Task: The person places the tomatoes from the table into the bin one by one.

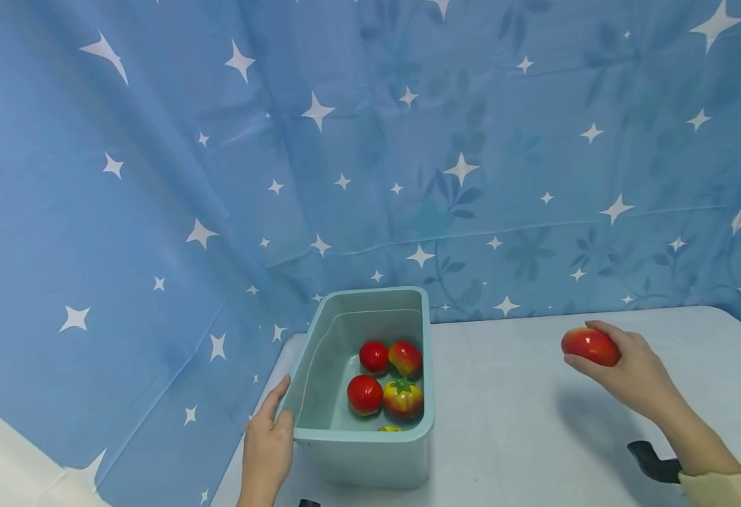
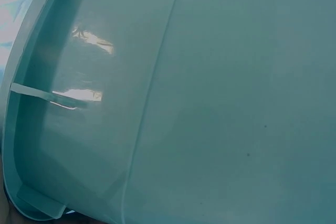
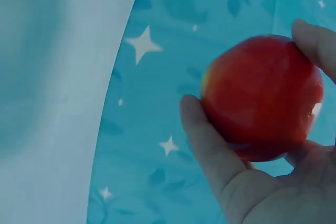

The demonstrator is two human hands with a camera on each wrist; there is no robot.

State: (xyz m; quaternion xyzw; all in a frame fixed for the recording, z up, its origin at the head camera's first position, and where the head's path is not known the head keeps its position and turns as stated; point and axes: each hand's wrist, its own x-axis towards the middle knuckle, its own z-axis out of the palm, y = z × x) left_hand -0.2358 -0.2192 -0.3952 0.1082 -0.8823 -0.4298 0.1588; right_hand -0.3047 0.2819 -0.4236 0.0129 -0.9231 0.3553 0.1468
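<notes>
My right hand [image 1: 639, 370] holds a glossy red fruit [image 1: 588, 345] above the right side of the table, with a shadow cast below. In the right wrist view the fruit [image 3: 262, 98] looks round, with a yellow blush on one side; fingers and thumb clasp it from opposite sides. My left hand [image 1: 267, 447] grips the near left corner of a pale green bin [image 1: 370, 451], thumb and index finger at the rim. Inside the bin are several fruits: red ones [image 1: 364, 394], a red-yellow one [image 1: 404, 358] and a yellow-red one with a green top [image 1: 403, 399]. The left wrist view is filled by the bin's wall [image 2: 210, 98].
The bin stands on the left part of a white-covered table [image 1: 497, 408]. Behind and to the left hangs a blue curtain [image 1: 376, 176] with white stars. A black strap end [image 1: 655, 465] sticks out by my right wrist.
</notes>
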